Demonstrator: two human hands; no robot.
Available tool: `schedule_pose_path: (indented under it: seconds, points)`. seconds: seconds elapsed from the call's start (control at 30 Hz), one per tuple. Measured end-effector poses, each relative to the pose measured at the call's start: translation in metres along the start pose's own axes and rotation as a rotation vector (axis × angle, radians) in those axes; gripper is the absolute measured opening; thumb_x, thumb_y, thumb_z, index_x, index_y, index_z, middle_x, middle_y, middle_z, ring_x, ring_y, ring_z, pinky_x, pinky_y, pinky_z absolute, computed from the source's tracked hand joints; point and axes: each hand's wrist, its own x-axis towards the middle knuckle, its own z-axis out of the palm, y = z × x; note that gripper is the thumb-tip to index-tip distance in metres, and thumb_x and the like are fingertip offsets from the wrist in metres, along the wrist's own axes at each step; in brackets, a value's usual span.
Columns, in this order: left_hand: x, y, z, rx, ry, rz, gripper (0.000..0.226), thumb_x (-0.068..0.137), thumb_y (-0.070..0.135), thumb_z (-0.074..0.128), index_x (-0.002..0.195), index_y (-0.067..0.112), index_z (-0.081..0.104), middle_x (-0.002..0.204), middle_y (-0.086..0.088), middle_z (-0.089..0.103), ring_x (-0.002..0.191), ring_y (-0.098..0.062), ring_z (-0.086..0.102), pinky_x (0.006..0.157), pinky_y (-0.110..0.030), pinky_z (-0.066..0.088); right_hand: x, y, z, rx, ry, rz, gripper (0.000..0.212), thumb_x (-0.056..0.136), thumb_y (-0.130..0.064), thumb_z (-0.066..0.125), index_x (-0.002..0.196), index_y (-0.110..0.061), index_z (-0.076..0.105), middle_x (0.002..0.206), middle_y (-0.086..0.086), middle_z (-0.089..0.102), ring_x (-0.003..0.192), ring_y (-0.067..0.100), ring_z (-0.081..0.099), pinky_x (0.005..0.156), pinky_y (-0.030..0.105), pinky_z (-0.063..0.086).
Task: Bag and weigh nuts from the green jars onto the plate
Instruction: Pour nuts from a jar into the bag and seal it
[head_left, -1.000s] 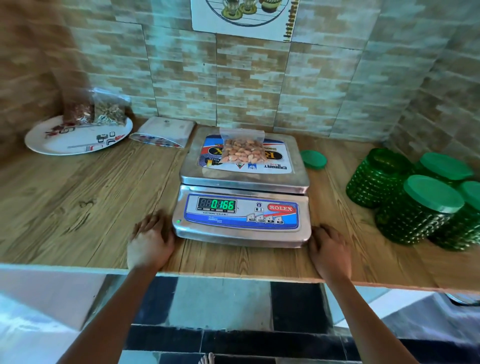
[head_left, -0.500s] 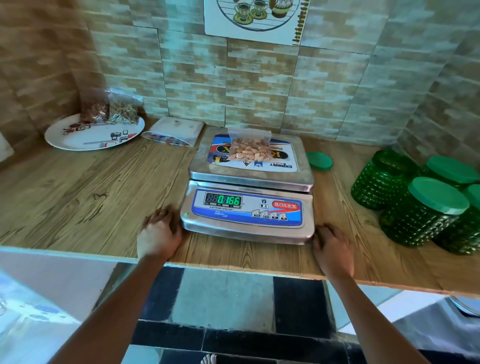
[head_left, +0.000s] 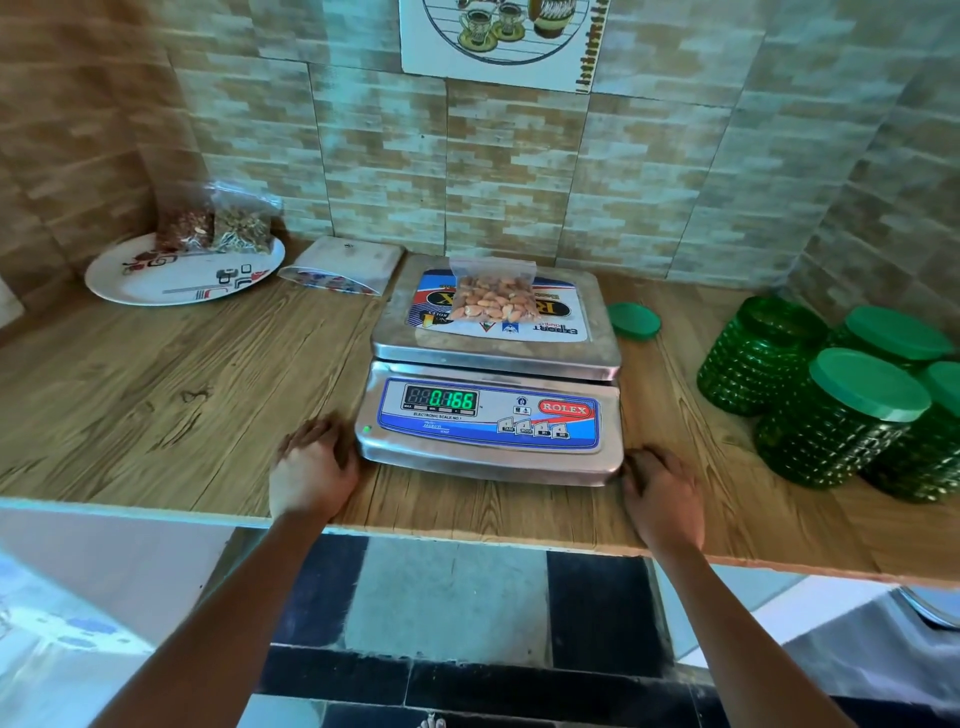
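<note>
**Op:** Hands first?

**Log:** Clock centred on the scale, 6 toward you. Your left hand (head_left: 311, 475) lies at 7 o'clock of the steel electronic scale (head_left: 491, 452), your right hand (head_left: 662, 496) at 5 o'clock. Both rest on the wood-grain counter (head_left: 156, 389), fingers loosely bent and holding nothing, just beside the scale's front corners. Whether they touch the casing, cannot tell. Judgement: you are keeping off the pan so the reading is undisturbed.

**Op:** Reading?

**Log:** The green digital display (head_left: 441, 400) shows 0166. At centre, the clear plastic bag of pale nuts (head_left: 493, 301) lies flat on the pan, mouth toward 12 o'clock. It is on the scale, not yet on the plate.

**Op:** Farther out?

**Log:** At 3 o'clock stands the lidless ribbed green jar (head_left: 753, 358). Three capped green jars (head_left: 841, 431) crowd just beside it toward 4 o'clock. At 2 o'clock a loose round green lid (head_left: 634, 321) lies on the counter; probably that jar's, left off for topping up. At 11 o'clock lies a flat white packet (head_left: 345, 265), possibly spare bags. At 10 o'clock, well apart, the round white patterned plate (head_left: 171, 286) carries a reddish filled bag (head_left: 187, 228) and a tan filled bag (head_left: 244, 228), side by side at its far edge.

**Op:** Next?

**Log:** Judgement: the weighing looks settled, so the bag is due on the plate, and your left hand is the nearer.
</note>
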Motion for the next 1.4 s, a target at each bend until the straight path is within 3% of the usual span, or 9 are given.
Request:
schedule_pose_path:
  seconds: [0.73,1.4]
  points:
    - [0.000,-0.002,0.002,-0.039,0.033,0.005,0.031,0.084,0.016,0.061,0.114,0.007,0.065,0.123,-0.010,0.062,0.111,-0.035,0.056,0.093,-0.046,0.045,-0.002,-0.001,-0.005,0.082,0.012,0.017,0.028,0.090,-0.026,0.056,0.116,-0.019,0.064,0.129,0.004,0.055,0.116,0.026,0.051,0.102,0.043,0.037]
    - [0.001,-0.012,0.008,-0.099,0.038,0.023,0.032,0.078,0.008,0.069,0.110,0.007,0.068,0.120,-0.010,0.064,0.116,-0.032,0.055,0.091,-0.045,0.048,-0.006,-0.003,-0.009,0.142,0.055,0.020,0.022,0.083,-0.017,0.067,0.105,-0.014,0.070,0.119,0.006,0.062,0.104,0.030,0.058,0.092,0.047,0.046]
